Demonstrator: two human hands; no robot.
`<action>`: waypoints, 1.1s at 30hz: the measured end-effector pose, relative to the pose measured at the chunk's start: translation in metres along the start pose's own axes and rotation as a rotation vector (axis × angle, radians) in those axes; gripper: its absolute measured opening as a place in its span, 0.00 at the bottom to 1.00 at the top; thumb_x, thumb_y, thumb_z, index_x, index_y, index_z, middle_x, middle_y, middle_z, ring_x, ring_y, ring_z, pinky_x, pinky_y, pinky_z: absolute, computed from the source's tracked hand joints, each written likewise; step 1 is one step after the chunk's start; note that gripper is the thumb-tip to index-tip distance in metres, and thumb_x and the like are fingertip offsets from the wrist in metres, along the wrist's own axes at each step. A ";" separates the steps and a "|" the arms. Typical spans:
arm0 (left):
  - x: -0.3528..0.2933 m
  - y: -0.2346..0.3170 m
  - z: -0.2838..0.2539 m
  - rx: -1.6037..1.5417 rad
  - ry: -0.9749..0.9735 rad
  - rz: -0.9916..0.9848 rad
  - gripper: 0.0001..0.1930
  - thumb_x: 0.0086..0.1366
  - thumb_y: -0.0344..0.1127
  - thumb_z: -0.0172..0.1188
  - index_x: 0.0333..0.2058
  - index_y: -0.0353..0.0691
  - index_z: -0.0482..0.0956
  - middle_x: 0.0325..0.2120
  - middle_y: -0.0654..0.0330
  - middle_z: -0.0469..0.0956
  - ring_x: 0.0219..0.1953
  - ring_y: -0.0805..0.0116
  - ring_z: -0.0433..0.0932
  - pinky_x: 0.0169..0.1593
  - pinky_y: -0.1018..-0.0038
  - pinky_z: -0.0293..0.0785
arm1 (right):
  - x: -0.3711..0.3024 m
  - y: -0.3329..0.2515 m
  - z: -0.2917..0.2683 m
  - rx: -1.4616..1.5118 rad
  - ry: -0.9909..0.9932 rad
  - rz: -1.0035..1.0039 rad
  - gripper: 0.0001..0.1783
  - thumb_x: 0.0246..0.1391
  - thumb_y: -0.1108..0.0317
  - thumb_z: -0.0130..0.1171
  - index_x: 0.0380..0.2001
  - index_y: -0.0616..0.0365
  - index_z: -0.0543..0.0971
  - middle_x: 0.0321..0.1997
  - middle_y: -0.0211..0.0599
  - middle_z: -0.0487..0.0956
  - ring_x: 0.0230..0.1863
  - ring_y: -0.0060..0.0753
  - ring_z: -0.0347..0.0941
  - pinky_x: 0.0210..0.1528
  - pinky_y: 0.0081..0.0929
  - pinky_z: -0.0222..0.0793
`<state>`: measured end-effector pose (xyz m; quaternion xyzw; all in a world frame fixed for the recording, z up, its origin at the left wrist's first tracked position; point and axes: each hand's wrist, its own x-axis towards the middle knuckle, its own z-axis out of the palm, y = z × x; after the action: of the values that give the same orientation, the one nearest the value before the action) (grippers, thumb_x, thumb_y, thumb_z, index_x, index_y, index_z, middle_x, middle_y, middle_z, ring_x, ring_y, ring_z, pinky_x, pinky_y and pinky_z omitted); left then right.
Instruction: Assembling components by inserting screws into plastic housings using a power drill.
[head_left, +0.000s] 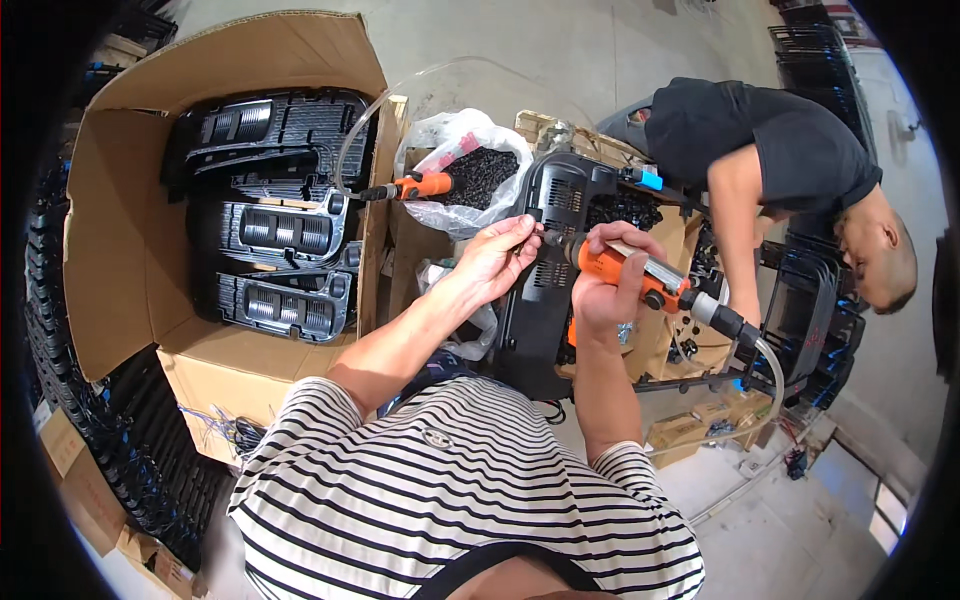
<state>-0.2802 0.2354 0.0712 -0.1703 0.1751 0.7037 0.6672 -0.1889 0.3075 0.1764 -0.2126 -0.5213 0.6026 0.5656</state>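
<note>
My right hand (612,290) is closed round an orange air screwdriver (602,262), which lies sideways with its bit end toward the left. A clear hose (778,380) curves away from its black rear fitting. My left hand (497,258) pinches with thumb and fingers right by the bit end; whatever small thing sits between the fingertips is too hidden to name. Beneath both hands a long black plastic panel (530,325) with vent slots stretches away from me. A second orange air screwdriver (425,185) rests at the edge of a white plastic bag (467,128) of small black parts.
At left, an open cardboard box (112,240) holds several black moulded plastic panels (287,228). A co-worker in a dark shirt (745,130) bends over the far right side, one arm reaching down near black frames (805,300). Small cartons (675,430) stand on the floor at right.
</note>
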 end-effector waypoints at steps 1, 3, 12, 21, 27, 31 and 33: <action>0.001 0.002 0.001 0.007 0.022 -0.010 0.10 0.65 0.35 0.59 0.37 0.32 0.76 0.31 0.60 0.76 0.29 0.75 0.72 0.36 0.81 0.73 | 0.001 0.004 0.000 0.005 -0.005 0.005 0.13 0.59 0.61 0.52 0.38 0.61 0.71 0.34 0.48 0.76 0.30 0.35 0.69 0.39 0.35 0.67; 0.001 0.003 0.002 0.010 0.044 -0.015 0.10 0.65 0.35 0.59 0.37 0.32 0.76 0.31 0.59 0.77 0.28 0.75 0.72 0.35 0.81 0.73 | 0.004 0.013 0.000 0.015 -0.015 0.016 0.10 0.58 0.65 0.54 0.37 0.62 0.71 0.34 0.48 0.76 0.30 0.35 0.69 0.37 0.33 0.68; -0.018 -0.001 -0.073 0.135 0.362 -0.070 0.13 0.69 0.43 0.53 0.33 0.38 0.73 0.27 0.61 0.75 0.23 0.75 0.68 0.26 0.81 0.64 | 0.035 0.068 0.001 -0.160 0.019 -0.082 0.05 0.56 0.75 0.55 0.31 0.66 0.71 0.32 0.48 0.77 0.26 0.33 0.72 0.32 0.27 0.72; -0.055 -0.005 -0.127 0.158 0.496 -0.118 0.13 0.70 0.41 0.48 0.27 0.42 0.71 0.21 0.63 0.72 0.20 0.76 0.67 0.21 0.79 0.60 | 0.055 0.100 -0.007 -0.208 -0.050 0.039 0.01 0.55 0.80 0.52 0.31 0.66 0.70 0.28 0.45 0.77 0.25 0.29 0.72 0.31 0.25 0.73; -0.063 -0.010 -0.142 0.148 0.487 -0.085 0.13 0.70 0.40 0.48 0.27 0.42 0.71 0.21 0.63 0.72 0.20 0.76 0.67 0.22 0.79 0.61 | 0.041 0.104 0.004 -0.211 -0.058 0.043 0.06 0.54 0.81 0.54 0.34 0.64 0.69 0.27 0.44 0.76 0.25 0.30 0.73 0.32 0.26 0.74; -0.069 -0.017 -0.145 0.144 0.509 -0.091 0.13 0.70 0.40 0.48 0.27 0.42 0.71 0.21 0.63 0.72 0.20 0.75 0.67 0.23 0.79 0.63 | 0.037 0.108 0.004 -0.193 0.001 0.036 0.06 0.51 0.75 0.60 0.30 0.66 0.73 0.28 0.41 0.77 0.24 0.26 0.73 0.32 0.23 0.72; -0.071 -0.023 -0.152 0.164 0.518 -0.073 0.12 0.70 0.38 0.47 0.28 0.42 0.72 0.21 0.62 0.73 0.21 0.74 0.69 0.23 0.78 0.64 | 0.040 0.109 -0.001 -0.211 0.001 0.033 0.06 0.53 0.76 0.58 0.31 0.65 0.72 0.28 0.42 0.77 0.25 0.27 0.74 0.32 0.24 0.73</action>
<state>-0.2529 0.1022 -0.0297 -0.2965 0.3901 0.5955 0.6366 -0.2493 0.3642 0.0948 -0.2798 -0.5781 0.5534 0.5303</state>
